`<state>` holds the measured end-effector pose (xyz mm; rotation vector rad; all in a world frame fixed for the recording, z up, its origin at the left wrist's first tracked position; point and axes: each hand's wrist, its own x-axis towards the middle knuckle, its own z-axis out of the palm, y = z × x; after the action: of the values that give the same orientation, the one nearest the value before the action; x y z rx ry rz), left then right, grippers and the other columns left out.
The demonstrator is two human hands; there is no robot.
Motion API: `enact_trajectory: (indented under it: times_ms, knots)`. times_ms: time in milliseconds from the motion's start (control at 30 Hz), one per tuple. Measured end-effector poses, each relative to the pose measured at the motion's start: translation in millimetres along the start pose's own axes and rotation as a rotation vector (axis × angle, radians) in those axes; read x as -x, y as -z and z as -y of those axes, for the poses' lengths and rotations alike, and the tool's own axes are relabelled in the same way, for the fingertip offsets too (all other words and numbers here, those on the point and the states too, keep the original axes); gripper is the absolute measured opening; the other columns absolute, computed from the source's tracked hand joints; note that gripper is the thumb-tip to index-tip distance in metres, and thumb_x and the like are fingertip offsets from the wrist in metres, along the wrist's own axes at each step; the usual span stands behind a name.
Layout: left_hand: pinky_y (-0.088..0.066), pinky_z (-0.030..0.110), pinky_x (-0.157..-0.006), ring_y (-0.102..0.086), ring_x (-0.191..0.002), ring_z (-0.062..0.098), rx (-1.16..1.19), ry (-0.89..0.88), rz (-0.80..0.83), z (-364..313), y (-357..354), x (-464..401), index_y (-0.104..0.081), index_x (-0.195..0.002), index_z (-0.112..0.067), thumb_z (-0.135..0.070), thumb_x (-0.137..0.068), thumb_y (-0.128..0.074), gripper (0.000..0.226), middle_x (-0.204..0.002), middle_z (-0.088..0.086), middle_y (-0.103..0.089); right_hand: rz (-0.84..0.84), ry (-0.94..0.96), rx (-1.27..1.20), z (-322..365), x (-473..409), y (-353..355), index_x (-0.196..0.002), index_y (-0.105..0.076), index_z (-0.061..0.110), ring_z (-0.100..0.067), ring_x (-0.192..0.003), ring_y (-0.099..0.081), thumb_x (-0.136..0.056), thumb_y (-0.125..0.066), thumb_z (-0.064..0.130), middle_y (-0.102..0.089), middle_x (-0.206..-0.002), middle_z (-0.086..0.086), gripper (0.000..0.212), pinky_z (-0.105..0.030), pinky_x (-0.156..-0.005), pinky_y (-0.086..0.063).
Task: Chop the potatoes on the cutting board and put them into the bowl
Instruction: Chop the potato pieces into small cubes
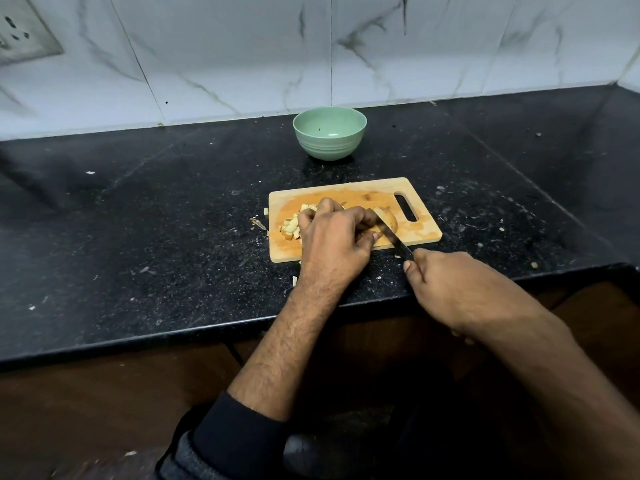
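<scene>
My left hand [334, 233] curled over the potato [388, 220] on the cutting board [420, 202], my right hand [446, 282] gripping the knife [393, 235], blade apparently mid-potato, diced pieces [292, 225] just left of my fingers.

I am looking at a home kitchen: a speckled black granite countertop [156, 209], white marble-veined wall tiles [242, 53] behind it, and a grey wall socket plate [20, 32] at upper left

Black counter [156, 220] — cutting board [426, 230], bowl [329, 147], scraps.
</scene>
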<state>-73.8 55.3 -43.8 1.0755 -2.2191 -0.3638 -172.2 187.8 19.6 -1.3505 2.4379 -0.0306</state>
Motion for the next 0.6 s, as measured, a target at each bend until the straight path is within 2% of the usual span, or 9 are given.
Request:
enact_trajectory:
  times_ms: [100, 200, 367, 433, 600]
  knots:
    - [-0.017, 0.032, -0.091, -0.036, -0.097, 0.003, -0.009, -0.011, 0.002, -1, 1, 0, -0.072, -0.108, -0.036, -0.036, -0.087, -0.075, 0.022, -0.09, -0.022, -0.056, -0.021, 0.025, 0.012, 4, -7, 1, -0.096, -0.046, 0.027, -0.014, -0.055, -0.046, -0.108, -0.03, 0.044, -0.053, -0.074, 0.0, 0.026, -0.041, -0.07, -0.056]
    - [-0.017, 0.032, -0.091, -0.038, -0.099, 0.004, -0.002, 0.003, 0.009, 0, 1, -1, -0.072, -0.108, -0.037, -0.038, -0.086, -0.075, 0.023, -0.095, -0.02, -0.063, -0.052, 0.047, 0.019, 5, -15, -2, -0.1, -0.049, 0.025, -0.013, -0.053, -0.044, -0.107, -0.032, 0.042, -0.051, -0.072, 0.001, 0.026, -0.038, -0.061, -0.052]
    - [-0.018, 0.033, -0.091, -0.041, -0.102, 0.005, -0.001, 0.024, -0.002, 0, -1, 0, -0.072, -0.108, -0.037, -0.042, -0.085, -0.075, 0.024, -0.096, -0.019, -0.065, 0.046, 0.062, -0.005, -8, -6, -5, -0.108, -0.051, 0.025, -0.012, -0.054, -0.049, -0.109, -0.028, 0.043, -0.056, -0.074, 0.001, 0.029, -0.03, -0.051, -0.045]
    - [-0.016, 0.031, -0.088, -0.041, -0.102, 0.005, 0.001, 0.028, -0.007, 1, -1, 0, -0.072, -0.107, -0.037, -0.043, -0.085, -0.074, 0.024, -0.094, -0.019, -0.066, 0.075, 0.052, -0.018, -13, 2, -7, -0.109, -0.05, 0.026, -0.012, -0.056, -0.051, -0.109, -0.027, 0.043, -0.058, -0.077, 0.0, 0.028, -0.033, -0.058, -0.047]
    - [-0.02, 0.034, -0.093, -0.039, -0.102, 0.005, 0.007, 0.042, -0.002, 2, -2, 0, -0.072, -0.106, -0.037, -0.044, -0.084, -0.075, 0.024, -0.095, -0.019, -0.065, 0.059, 0.026, -0.023, -17, 9, -15, -0.104, -0.047, 0.028, -0.015, -0.061, -0.054, -0.108, -0.027, 0.045, -0.059, -0.083, -0.001, 0.026, -0.04, -0.072, -0.057]
